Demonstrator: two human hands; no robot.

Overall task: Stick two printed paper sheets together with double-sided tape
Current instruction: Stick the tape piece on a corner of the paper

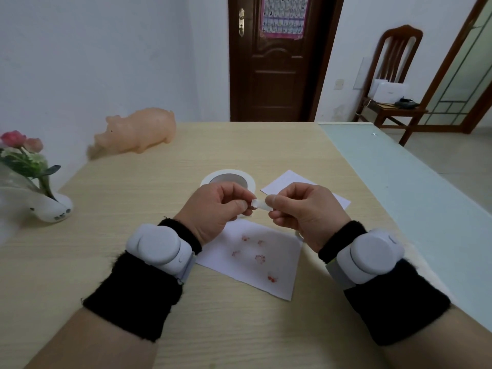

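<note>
Fingers: left hand [218,207] and right hand [302,210] pinch a tape strip [259,204] above the middle of the counter [149,198].
Sheets: printed sheet [250,265] nearer the front edge; far sheet [288,182] beside the roll [227,172].
Roll: behind the left hand.

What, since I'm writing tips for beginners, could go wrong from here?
1. The tape piece is pinched between the left hand and the right hand. It may curl onto itself or cling to the fingertips.
2. The printed sheet under the hands and the white sheet beyond them lie apart and skewed, so they may join crookedly.
</note>
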